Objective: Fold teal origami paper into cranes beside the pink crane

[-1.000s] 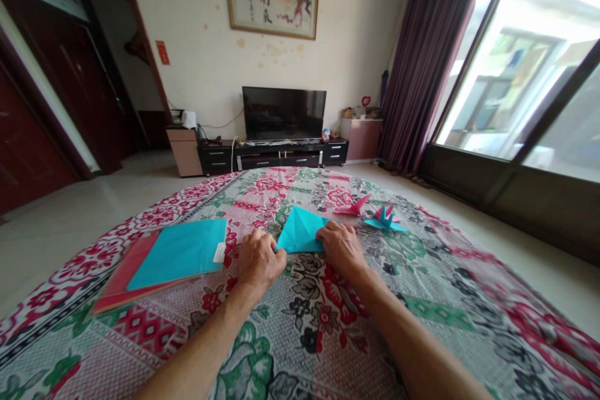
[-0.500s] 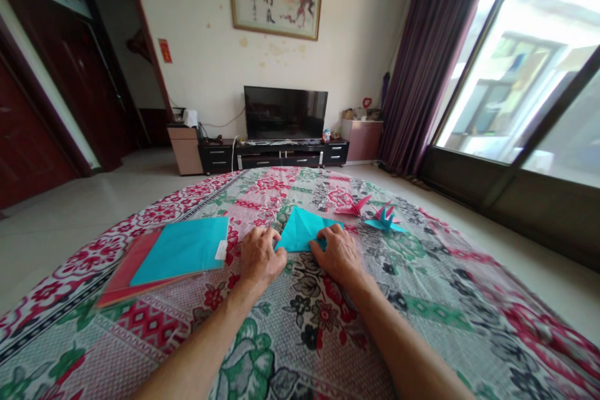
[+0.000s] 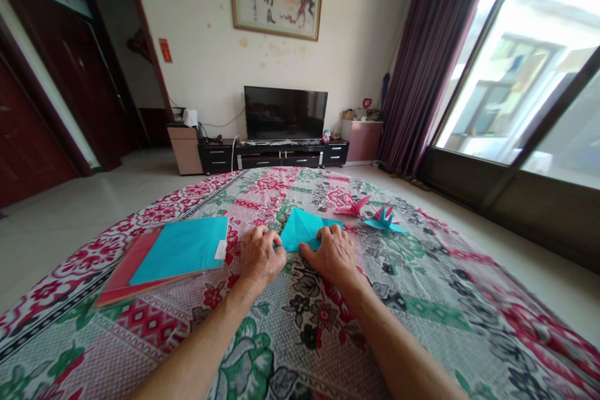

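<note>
A partly folded sheet of blue origami paper [image 3: 299, 229] lies on the patterned tablecloth between my hands, its peak pointing away from me. My left hand [image 3: 262, 254] pinches the paper's left corner between thumb and fingers. On the right side, my right hand [image 3: 334, 252] rests with curled fingers on the paper, its thumb pressing along the near edge. The right corner of the sheet is partly hidden beneath those fingers. Right of the paper sit folded paper cranes: a blue crane [image 3: 385, 221] and a pink crane [image 3: 355, 206], with more pink paper behind the blue one.
To the left lies a pack of blue paper [image 3: 180, 250] over red paper [image 3: 124, 269], in a clear sleeve with a white label. The tablecloth [image 3: 323, 331] covers a round table. Beyond its far edge stand a television [image 3: 285, 114] and a low cabinet [image 3: 262, 155].
My right thumb has slid left along the paper's near edge, toward the middle. My left hand and the paper stay nearly in place.
</note>
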`<state>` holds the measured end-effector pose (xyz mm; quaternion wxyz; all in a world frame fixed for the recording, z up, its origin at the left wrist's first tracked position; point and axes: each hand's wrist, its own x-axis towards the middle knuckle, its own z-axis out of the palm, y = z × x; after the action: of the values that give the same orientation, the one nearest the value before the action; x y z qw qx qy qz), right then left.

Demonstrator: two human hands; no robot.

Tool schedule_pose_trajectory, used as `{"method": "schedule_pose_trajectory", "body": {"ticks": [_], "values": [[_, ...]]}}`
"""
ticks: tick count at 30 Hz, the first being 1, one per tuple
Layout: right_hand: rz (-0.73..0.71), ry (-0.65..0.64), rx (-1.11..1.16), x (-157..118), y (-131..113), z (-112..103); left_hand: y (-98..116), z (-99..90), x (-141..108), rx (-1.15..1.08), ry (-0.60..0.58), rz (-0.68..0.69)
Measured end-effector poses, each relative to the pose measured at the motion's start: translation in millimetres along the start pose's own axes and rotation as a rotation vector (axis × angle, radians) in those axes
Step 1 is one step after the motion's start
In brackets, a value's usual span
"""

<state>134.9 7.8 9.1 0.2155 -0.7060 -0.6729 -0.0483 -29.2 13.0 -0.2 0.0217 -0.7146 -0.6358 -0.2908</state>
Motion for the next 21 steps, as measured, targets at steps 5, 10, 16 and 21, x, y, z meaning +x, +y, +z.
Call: {"method": "schedule_pose_trajectory", "body": {"ticks": [5, 10, 16, 21], "values": [[0.022, 0.039, -0.016, -3, -6, 1, 0, 0.4, 0, -0.010, -0.001, -0.011], [0.038, 0.050, -0.017, -6, -10, 2, -1, 1.7, 1, -0.015, 0.009, -0.005], [0.061, 0.038, -0.008, -7, -15, 2, 0, 0.9, 0, -0.009, 0.013, -0.015], [0.078, 0.011, 0.011, -6, -17, -1, 1, -0.7, 0, -0.027, 0.000, -0.011]]}}
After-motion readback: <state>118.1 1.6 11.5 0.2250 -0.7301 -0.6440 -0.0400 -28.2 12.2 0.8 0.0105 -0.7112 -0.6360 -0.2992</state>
